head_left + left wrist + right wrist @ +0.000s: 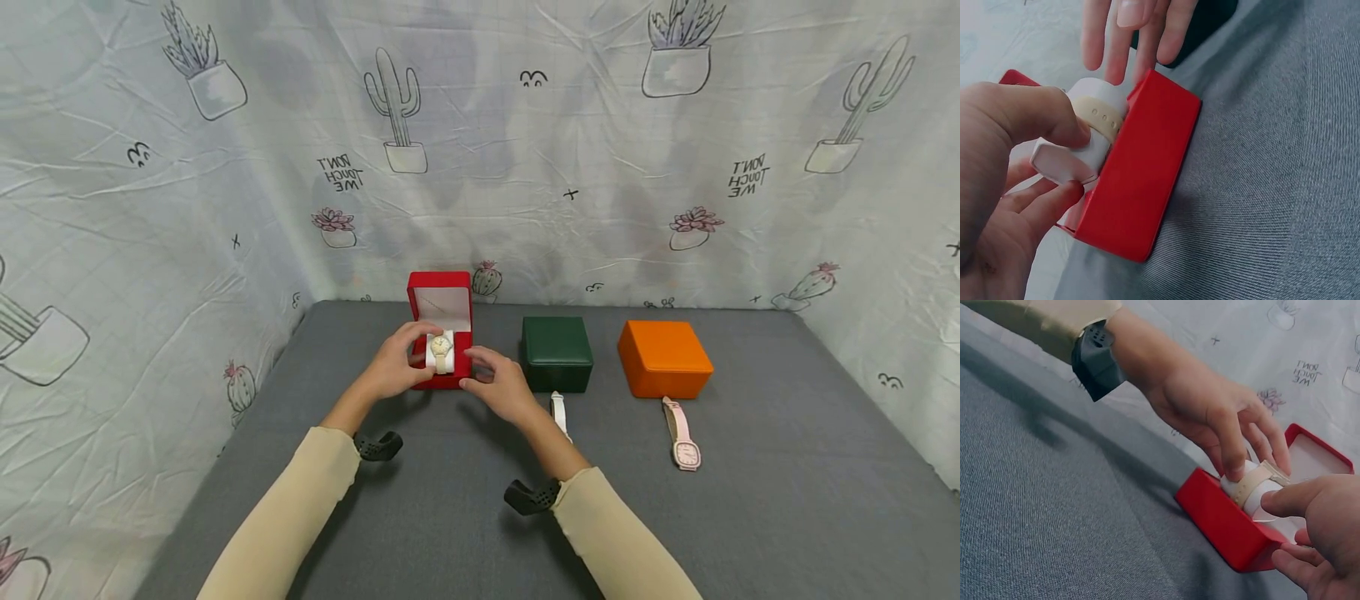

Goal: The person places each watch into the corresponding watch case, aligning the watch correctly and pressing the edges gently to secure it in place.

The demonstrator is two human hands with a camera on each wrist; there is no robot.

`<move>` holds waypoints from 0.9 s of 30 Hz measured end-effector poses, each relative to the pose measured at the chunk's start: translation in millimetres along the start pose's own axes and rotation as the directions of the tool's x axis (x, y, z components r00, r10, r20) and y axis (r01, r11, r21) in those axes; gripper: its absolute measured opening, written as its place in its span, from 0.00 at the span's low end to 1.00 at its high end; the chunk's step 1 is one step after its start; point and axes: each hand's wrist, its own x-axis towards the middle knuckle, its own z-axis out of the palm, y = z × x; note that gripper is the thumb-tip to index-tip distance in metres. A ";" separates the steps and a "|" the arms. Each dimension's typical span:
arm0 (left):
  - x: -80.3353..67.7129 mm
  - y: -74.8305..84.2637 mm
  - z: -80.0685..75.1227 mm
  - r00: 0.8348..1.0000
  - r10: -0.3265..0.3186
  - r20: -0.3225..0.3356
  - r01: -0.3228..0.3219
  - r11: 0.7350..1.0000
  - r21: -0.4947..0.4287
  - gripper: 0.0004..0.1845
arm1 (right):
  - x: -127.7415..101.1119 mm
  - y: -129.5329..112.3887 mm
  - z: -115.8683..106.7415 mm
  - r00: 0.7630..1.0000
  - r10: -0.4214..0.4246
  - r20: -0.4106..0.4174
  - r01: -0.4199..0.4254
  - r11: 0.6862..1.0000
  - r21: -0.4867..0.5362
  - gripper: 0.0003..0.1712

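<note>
An upright-lidded red watch box (463,367) stands toward the back of the table. In it sits a white watch pillow (1066,159), tilted, with a cream-strapped wristwatch (441,347) wrapped around it. My left hand (393,364) pinches the pillow between thumb and fingers at its left end. On the box's right side, my right hand (501,385) has its fingers loosely bent and its thumb near the front corner; whether it touches the box or pillow I cannot tell. In the right wrist view, my right thumb (1297,497) overlaps the pillow's near end.
To the right stand a closed dark green box (557,354) and a closed orange box (665,360). A white watch strap (558,411) lies before the green one, partly hidden by my right forearm. A pink watch (681,435) lies in front of the orange one. Patterned cloth (480,167) hangs behind.
</note>
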 end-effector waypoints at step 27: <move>14.0 3.1 -9.1 0.996 -0.009 0.084 -0.002 0.991 0.137 0.29 | 26.6 13.4 15.4 0.990 0.137 -0.010 -0.138 0.988 -0.074 0.41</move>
